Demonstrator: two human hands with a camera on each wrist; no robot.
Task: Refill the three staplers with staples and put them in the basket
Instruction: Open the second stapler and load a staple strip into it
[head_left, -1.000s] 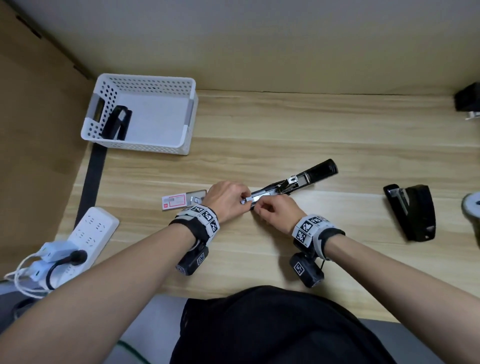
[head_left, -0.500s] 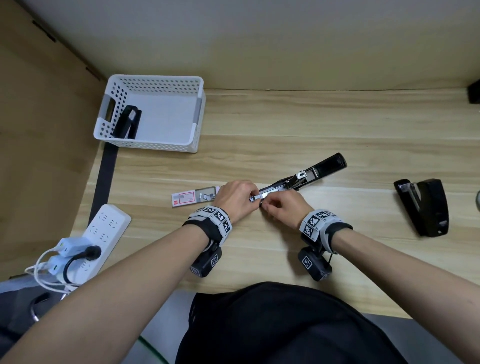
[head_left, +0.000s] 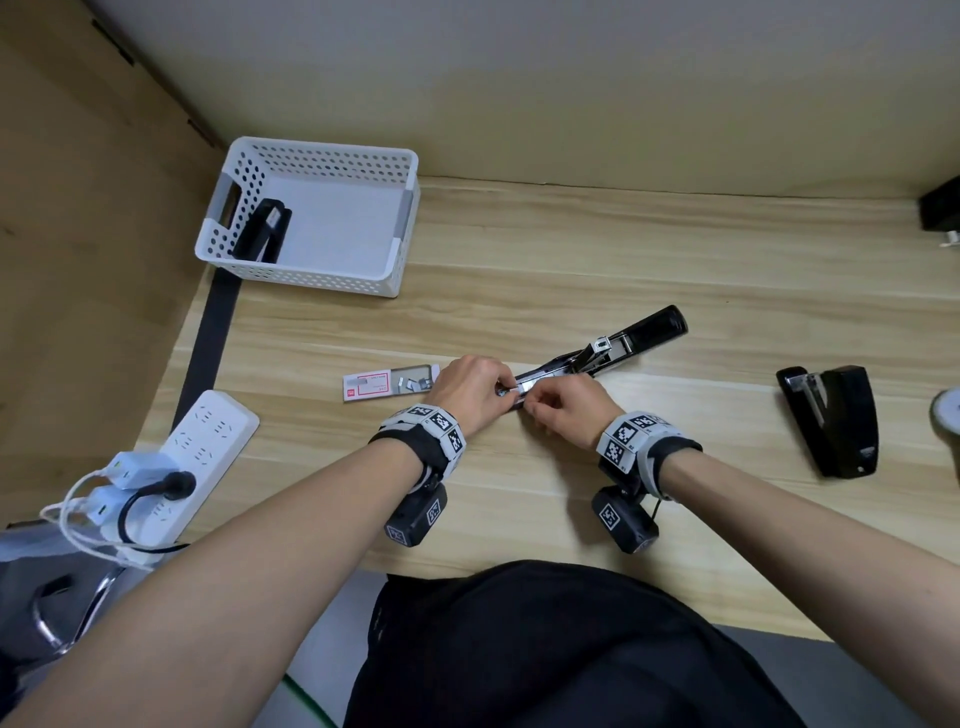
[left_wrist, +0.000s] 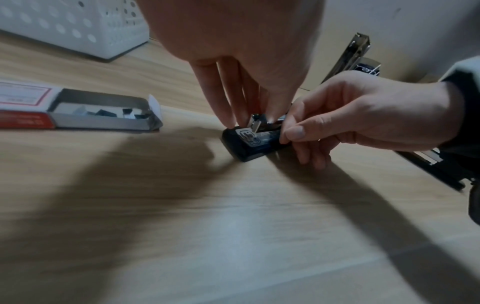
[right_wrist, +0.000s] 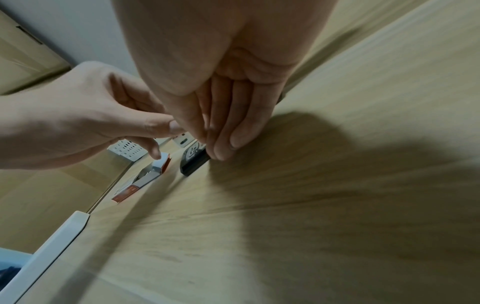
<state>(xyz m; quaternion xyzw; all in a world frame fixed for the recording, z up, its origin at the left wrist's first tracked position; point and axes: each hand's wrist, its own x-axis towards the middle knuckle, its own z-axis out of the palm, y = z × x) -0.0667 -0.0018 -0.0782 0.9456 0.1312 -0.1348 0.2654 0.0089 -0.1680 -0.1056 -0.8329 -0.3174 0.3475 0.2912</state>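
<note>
Open stapler (head_left: 597, 358) lay mid-tabletop, long axis running from near-left end, under both hands, toward far right. Left hand (head_left: 470, 392) pinched staple strip; right hand (head_left: 563, 413) clamped stapler's near end.

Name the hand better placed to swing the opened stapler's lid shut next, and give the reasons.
Right, probably. The right hand lies nearer the lid of the opened stapler; the left hand grips its front end, steadying it.
</note>
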